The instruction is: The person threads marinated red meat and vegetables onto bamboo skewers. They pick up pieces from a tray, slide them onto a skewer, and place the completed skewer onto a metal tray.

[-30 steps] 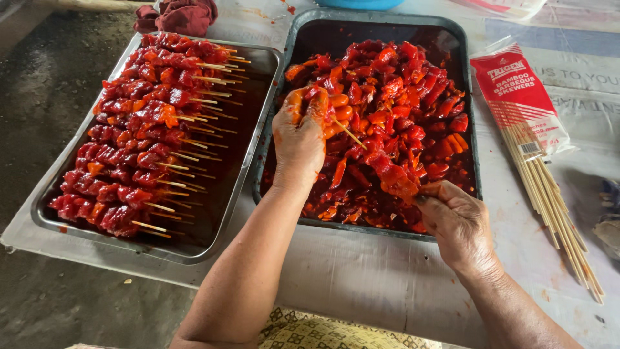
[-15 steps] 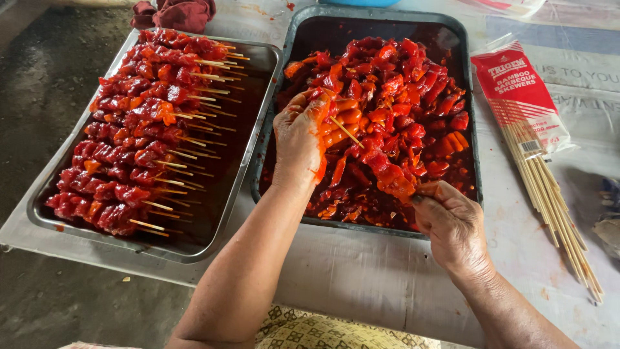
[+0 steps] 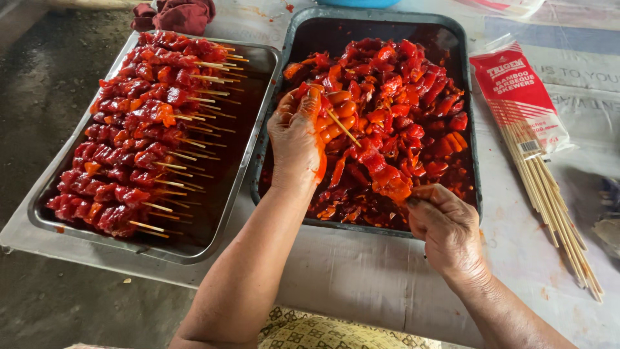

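As I am watching from the head camera, the steel tray [image 3: 255, 64] on the left is sitting full of finished skewers [image 3: 139, 136], unchanged from a second ago. The left hand [image 3: 297, 139] is clenching a bamboo stick [image 3: 342, 127] over the dark pan [image 3: 468, 97] of red marinated meat [image 3: 400, 97]. The right hand [image 3: 445, 226] is now pinching a meat strip [image 3: 387, 178] closer to the stick, so threading is continuing; spare sticks [image 3: 549, 187] are lying far right.

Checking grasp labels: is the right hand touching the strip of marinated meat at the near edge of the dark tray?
Touching. The head view shows the right hand pinching the meat strip between its fingertips, with no gap.
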